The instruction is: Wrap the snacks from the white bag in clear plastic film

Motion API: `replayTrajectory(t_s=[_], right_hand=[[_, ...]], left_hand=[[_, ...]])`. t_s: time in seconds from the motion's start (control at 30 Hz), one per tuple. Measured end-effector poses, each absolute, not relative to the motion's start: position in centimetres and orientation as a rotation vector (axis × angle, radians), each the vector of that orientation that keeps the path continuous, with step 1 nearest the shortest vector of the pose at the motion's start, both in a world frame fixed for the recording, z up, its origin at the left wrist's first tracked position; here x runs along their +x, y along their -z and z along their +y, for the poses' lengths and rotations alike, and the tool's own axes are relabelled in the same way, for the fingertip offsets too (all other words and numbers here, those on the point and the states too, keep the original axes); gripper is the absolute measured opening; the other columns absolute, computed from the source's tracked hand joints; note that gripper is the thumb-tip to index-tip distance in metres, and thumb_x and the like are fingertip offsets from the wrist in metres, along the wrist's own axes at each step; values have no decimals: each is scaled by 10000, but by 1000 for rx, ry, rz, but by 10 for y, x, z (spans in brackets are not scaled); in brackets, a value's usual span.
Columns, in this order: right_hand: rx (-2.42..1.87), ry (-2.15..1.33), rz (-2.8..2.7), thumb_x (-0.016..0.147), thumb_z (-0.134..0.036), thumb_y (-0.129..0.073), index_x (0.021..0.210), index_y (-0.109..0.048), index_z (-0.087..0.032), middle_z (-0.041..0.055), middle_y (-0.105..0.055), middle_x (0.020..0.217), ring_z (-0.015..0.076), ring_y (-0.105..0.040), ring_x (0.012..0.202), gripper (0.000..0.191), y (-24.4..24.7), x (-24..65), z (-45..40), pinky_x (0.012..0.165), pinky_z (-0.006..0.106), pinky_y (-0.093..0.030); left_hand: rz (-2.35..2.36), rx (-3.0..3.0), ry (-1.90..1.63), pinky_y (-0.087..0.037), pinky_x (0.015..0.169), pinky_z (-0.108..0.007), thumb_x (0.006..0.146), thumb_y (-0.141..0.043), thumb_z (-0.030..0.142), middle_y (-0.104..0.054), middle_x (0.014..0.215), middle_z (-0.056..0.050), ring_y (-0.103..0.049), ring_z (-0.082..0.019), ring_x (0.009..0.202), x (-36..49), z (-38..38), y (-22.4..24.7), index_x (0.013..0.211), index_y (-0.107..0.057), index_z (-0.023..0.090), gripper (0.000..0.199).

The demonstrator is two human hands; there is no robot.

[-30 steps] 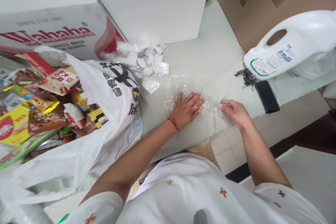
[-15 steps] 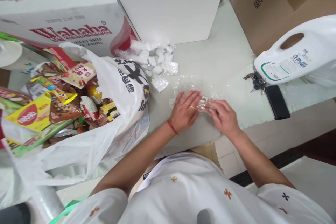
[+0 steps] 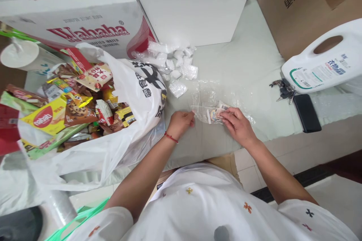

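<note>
A small printed snack packet [image 3: 215,114] lies on the cloth-covered table, with clear plastic film [image 3: 202,111] around it. My right hand [image 3: 236,122] pinches the packet's right end between thumb and fingers. To the left, my left hand [image 3: 181,122], with a red string on the wrist, is closed on the left edge of the clear film. Beyond my hands sits a pile of small white wrapped pieces [image 3: 178,64]. A white plastic bag [image 3: 135,120] full of assorted snacks [image 3: 48,118] stands at the left.
Behind are a Wahaha carton [image 3: 93,26] and a white box [image 3: 192,11]. A brown carton [image 3: 308,19], a white detergent jug [image 3: 316,67], keys [image 3: 284,89] and a black phone [image 3: 307,113] are at the right. A paper cup roll [image 3: 24,56] stands far left.
My left hand has moved left off the packet and now grips the film's edge, pulling it out flatter. More of the packet shows. The view has shifted slightly.
</note>
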State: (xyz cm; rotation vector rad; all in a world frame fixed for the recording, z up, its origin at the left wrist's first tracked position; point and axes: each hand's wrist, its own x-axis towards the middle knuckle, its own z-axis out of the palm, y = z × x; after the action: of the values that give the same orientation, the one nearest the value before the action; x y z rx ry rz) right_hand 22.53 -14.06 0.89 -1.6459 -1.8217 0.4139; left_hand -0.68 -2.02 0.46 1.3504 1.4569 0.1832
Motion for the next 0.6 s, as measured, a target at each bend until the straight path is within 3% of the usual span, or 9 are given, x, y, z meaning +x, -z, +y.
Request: replayTrajectory(t_s=[0.13, 0.23, 0.33, 0.47, 0.6], right_hand=[[-1647, -423, -1803, 1021, -228, -509, 1230, -666, -276, 94, -586, 1201, 176, -679, 876, 265, -6, 227, -140, 759, 341, -594], [-1651, -473, -1785, 1016, -230, -522, 1224, -669, -288, 86, -583, 1211, 180, -678, 904, 261, -5, 228, -139, 777, 345, -593], [-1634, -520, -1792, 1014, -218, -523, 1229, -666, -287, 85, -580, 1220, 183, -677, 949, 267, -5, 228, -137, 799, 342, -591], [-1606, -528, -1816, 1019, -212, -515, 1231, -665, -285, 79, -585, 1210, 160, -667, 901, 269, -6, 228, -134, 778, 321, -583], [-1582, -541, -1840, 1026, -217, -502, 1228, -674, -280, 72, -593, 1208, 149, -675, 891, 272, -10, 230, -132, 796, 315, -579]], left_hand=[[1434, 1133, -428, -241, 477, -242, 733, -651, 388, -507, 499, 22, -352, -91, 457, -13, -18, 0, 552, -523, 199, 292], [1409, 1020, -555, -275, 494, -228, 722, -684, 405, -493, 519, 38, -382, -89, 486, -31, -22, -1, 593, -498, 205, 302], [1489, 1083, -588, -315, 509, -237, 774, -656, 404, -502, 545, 39, -410, -103, 502, -44, -34, -6, 642, -519, 206, 274], [1696, 1523, -852, -426, 614, -258, 884, -590, 320, -601, 686, 18, -546, -142, 625, -41, -64, -26, 850, -604, 206, 120], [1209, 2116, -946, -479, 745, -295, 960, -560, 246, -686, 843, -41, -613, -165, 770, -11, -80, -46, 942, -644, 206, 95]])
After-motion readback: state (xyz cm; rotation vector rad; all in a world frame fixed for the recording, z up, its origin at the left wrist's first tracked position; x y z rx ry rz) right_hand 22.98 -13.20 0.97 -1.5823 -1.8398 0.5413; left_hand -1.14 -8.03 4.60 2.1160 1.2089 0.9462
